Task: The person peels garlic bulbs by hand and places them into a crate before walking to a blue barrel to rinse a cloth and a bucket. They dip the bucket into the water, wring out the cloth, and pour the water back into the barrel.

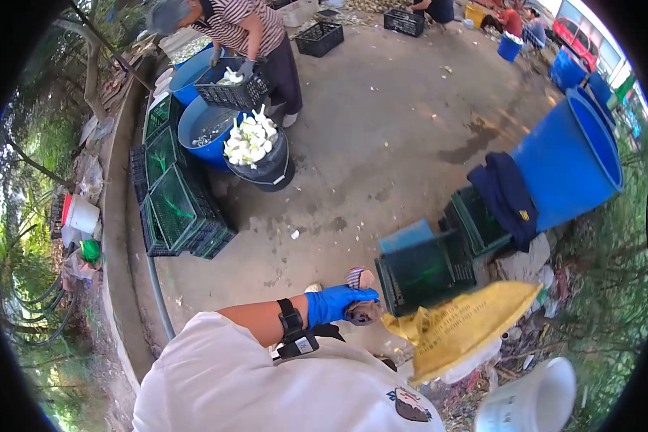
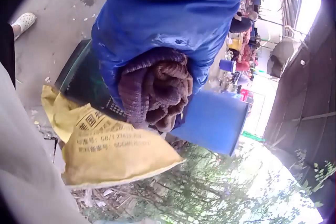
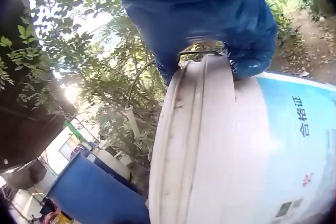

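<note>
My left hand [image 1: 336, 302], in a blue glove, grips a bunched purple-brown knitted cloth [image 2: 157, 90]. In the left wrist view its folds bulge out of the blue grip. The right hand [image 3: 210, 24], also blue-gloved, holds the rim of a white plastic bucket [image 3: 220, 145] with a blue label. That bucket lies tilted at the lower right of the head view, where the right hand is not visible. Beyond the left hand are a yellow printed sack [image 1: 468, 324] and a dark green crate [image 1: 425, 273].
A large blue barrel [image 1: 569, 165] with a navy garment [image 1: 507, 194] against it stands right. At left are stacked green crates [image 1: 176, 201] and a black bucket [image 1: 270, 169] of white-green vegetables. A person [image 1: 245, 36] in stripes holds a black crate [image 1: 230, 90].
</note>
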`<move>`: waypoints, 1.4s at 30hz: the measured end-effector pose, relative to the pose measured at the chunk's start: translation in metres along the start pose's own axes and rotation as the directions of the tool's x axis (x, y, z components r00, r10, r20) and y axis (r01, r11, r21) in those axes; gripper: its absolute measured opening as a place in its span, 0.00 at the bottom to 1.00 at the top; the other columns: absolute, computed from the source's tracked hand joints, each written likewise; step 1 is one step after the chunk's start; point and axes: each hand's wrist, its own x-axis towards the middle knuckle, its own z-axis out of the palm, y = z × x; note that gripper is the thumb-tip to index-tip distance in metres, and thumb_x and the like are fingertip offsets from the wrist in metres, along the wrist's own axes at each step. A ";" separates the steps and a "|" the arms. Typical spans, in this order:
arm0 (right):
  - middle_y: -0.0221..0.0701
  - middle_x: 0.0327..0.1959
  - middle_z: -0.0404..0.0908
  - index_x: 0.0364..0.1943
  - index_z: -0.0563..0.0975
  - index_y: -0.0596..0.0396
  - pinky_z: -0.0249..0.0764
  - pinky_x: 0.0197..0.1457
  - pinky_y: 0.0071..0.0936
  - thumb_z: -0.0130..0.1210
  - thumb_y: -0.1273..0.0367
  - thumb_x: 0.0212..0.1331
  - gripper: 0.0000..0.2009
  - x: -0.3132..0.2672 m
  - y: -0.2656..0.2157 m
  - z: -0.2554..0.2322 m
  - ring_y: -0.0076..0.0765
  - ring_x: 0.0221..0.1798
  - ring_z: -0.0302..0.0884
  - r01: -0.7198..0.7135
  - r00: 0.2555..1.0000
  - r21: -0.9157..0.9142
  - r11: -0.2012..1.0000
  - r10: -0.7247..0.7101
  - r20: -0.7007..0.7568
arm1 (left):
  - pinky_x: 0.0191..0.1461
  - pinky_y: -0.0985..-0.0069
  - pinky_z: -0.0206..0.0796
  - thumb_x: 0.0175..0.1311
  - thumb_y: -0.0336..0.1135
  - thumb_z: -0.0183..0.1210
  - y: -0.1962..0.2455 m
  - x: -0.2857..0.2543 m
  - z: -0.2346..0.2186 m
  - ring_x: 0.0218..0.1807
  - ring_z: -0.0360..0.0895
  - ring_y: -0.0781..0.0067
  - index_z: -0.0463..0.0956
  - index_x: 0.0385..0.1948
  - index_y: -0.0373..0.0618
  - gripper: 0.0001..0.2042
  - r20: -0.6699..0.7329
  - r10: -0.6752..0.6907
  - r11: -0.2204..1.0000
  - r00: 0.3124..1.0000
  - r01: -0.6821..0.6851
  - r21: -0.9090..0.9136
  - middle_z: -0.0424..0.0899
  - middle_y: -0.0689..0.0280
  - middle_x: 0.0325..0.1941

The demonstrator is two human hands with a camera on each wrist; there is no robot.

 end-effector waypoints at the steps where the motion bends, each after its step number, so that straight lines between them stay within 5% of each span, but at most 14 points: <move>1: 0.38 0.49 0.73 0.52 0.69 0.58 0.59 0.58 0.35 0.48 0.51 0.56 0.27 -0.035 -0.028 0.026 0.36 0.51 0.67 0.067 0.995 0.082 0.994 -0.072 0.065 | 0.51 0.78 0.67 0.61 0.38 0.56 0.022 -0.012 -0.016 0.43 0.76 0.74 0.73 0.41 0.40 0.13 -0.022 0.034 0.999 0.999 -0.034 0.009 0.79 0.63 0.41; 8: 0.38 0.54 0.69 0.56 0.65 0.57 0.59 0.60 0.38 0.48 0.52 0.55 0.29 -0.134 -0.130 0.233 0.39 0.55 0.66 0.238 0.880 0.233 0.943 -0.311 0.359 | 0.47 0.79 0.67 0.62 0.35 0.53 0.138 -0.067 -0.162 0.41 0.74 0.76 0.72 0.41 0.42 0.09 0.132 0.383 0.923 0.914 -0.371 -0.103 0.76 0.65 0.37; 12: 0.38 0.57 0.67 0.59 0.62 0.57 0.59 0.62 0.39 0.48 0.52 0.55 0.31 -0.141 -0.138 0.366 0.41 0.58 0.65 0.156 0.733 0.262 0.952 -0.289 0.616 | 0.36 0.81 0.64 0.63 0.32 0.50 0.187 -0.133 -0.173 0.31 0.69 0.80 0.68 0.31 0.43 0.04 -0.266 0.411 0.903 0.872 -0.429 -0.010 0.70 0.67 0.28; 16: 0.38 0.60 0.65 0.61 0.60 0.56 0.60 0.63 0.41 0.48 0.53 0.54 0.32 -0.148 -0.123 0.517 0.43 0.60 0.64 0.022 0.506 0.204 0.979 -0.186 0.842 | 0.37 0.81 0.65 0.63 0.30 0.49 0.189 -0.136 -0.245 0.34 0.71 0.78 0.69 0.33 0.40 0.04 -0.264 0.472 0.875 0.841 -0.483 0.027 0.73 0.66 0.32; 20: 0.39 0.56 0.68 0.58 0.64 0.57 0.62 0.62 0.40 0.48 0.58 0.54 0.27 -0.230 -0.102 0.674 0.43 0.58 0.66 -0.057 0.276 0.066 0.996 -0.047 0.960 | 0.44 0.79 0.65 0.65 0.30 0.44 0.215 -0.141 -0.259 0.39 0.71 0.74 0.68 0.37 0.40 0.06 -0.358 0.444 0.859 0.821 -0.503 -0.090 0.73 0.65 0.38; 22: 0.40 0.56 0.69 0.58 0.63 0.57 0.63 0.61 0.40 0.49 0.58 0.52 0.29 -0.247 -0.095 0.742 0.45 0.57 0.67 -0.132 0.237 -0.010 0.991 0.041 0.971 | 0.42 0.79 0.70 0.59 0.40 0.56 0.235 -0.134 -0.258 0.38 0.77 0.74 0.75 0.39 0.42 0.12 -0.520 0.401 0.807 0.754 -0.560 -0.189 0.79 0.66 0.37; 26: 0.40 0.58 0.67 0.60 0.61 0.57 0.61 0.63 0.42 0.51 0.60 0.52 0.30 -0.221 -0.097 0.844 0.46 0.59 0.65 -0.069 0.217 -0.063 0.996 0.076 0.973 | 0.56 0.72 0.59 0.68 0.33 0.38 0.290 -0.099 -0.280 0.48 0.68 0.67 0.65 0.44 0.41 0.10 -0.392 0.514 0.777 0.763 -0.607 -0.164 0.71 0.63 0.47; 27: 0.40 0.58 0.67 0.60 0.61 0.57 0.61 0.63 0.41 0.52 0.61 0.52 0.30 -0.219 -0.109 0.860 0.45 0.59 0.65 -0.078 0.164 -0.084 0.993 0.096 0.982 | 0.54 0.73 0.61 0.67 0.34 0.41 0.341 -0.097 -0.227 0.45 0.70 0.69 0.67 0.42 0.42 0.09 -0.587 0.379 0.791 0.715 -0.579 -0.196 0.73 0.64 0.43; 32: 0.43 0.52 0.72 0.52 0.68 0.64 0.69 0.56 0.40 0.49 0.66 0.55 0.21 -0.214 -0.204 0.913 0.44 0.52 0.72 -0.133 0.251 0.023 0.991 0.011 0.968 | 0.44 0.75 0.69 0.63 0.38 0.51 0.485 -0.025 -0.150 0.38 0.76 0.70 0.73 0.35 0.41 0.10 -0.501 0.433 0.843 0.749 -0.533 -0.068 0.78 0.64 0.36; 34: 0.45 0.50 0.73 0.52 0.67 0.66 0.69 0.56 0.41 0.45 0.67 0.57 0.20 -0.221 -0.253 0.920 0.45 0.51 0.73 -0.224 0.265 0.149 0.963 -0.087 0.960 | 0.41 0.75 0.68 0.61 0.36 0.52 0.540 0.017 -0.142 0.34 0.74 0.69 0.71 0.32 0.40 0.08 -0.305 0.492 0.827 0.815 -0.548 -0.129 0.75 0.64 0.31; 36: 0.42 0.49 0.74 0.53 0.67 0.63 0.69 0.55 0.38 0.47 0.67 0.56 0.20 -0.191 -0.295 0.929 0.41 0.48 0.74 -0.142 0.414 0.230 0.963 -0.153 0.897 | 0.41 0.75 0.65 0.61 0.32 0.51 0.588 0.068 -0.161 0.33 0.70 0.69 0.67 0.31 0.39 0.06 0.095 0.465 0.885 0.880 -0.466 -0.004 0.71 0.64 0.29; 37: 0.40 0.49 0.74 0.52 0.67 0.62 0.69 0.54 0.37 0.48 0.67 0.56 0.20 -0.179 -0.318 0.931 0.40 0.48 0.74 -0.001 0.504 0.322 0.947 -0.277 0.818 | 0.44 0.75 0.65 0.61 0.30 0.50 0.607 0.093 -0.173 0.35 0.72 0.68 0.67 0.34 0.37 0.06 0.017 0.484 0.806 0.875 -0.453 0.381 0.73 0.62 0.31; 39: 0.39 0.49 0.74 0.52 0.68 0.60 0.70 0.53 0.35 0.50 0.65 0.55 0.21 -0.149 -0.366 0.937 0.38 0.47 0.74 0.100 0.639 0.411 0.906 -0.375 0.671 | 0.50 0.75 0.65 0.60 0.26 0.50 0.652 0.150 -0.173 0.40 0.74 0.66 0.67 0.39 0.35 0.08 -0.138 0.497 0.760 0.857 -0.352 0.546 0.75 0.59 0.37; 42: 0.38 0.50 0.73 0.55 0.66 0.59 0.69 0.54 0.35 0.51 0.62 0.53 0.25 -0.083 -0.437 0.940 0.39 0.49 0.73 0.098 0.718 0.584 0.806 -0.464 0.519 | 0.55 0.76 0.65 0.58 0.25 0.51 0.747 0.235 -0.141 0.45 0.75 0.67 0.68 0.44 0.35 0.12 -0.099 0.336 0.851 0.936 -0.257 0.457 0.76 0.59 0.43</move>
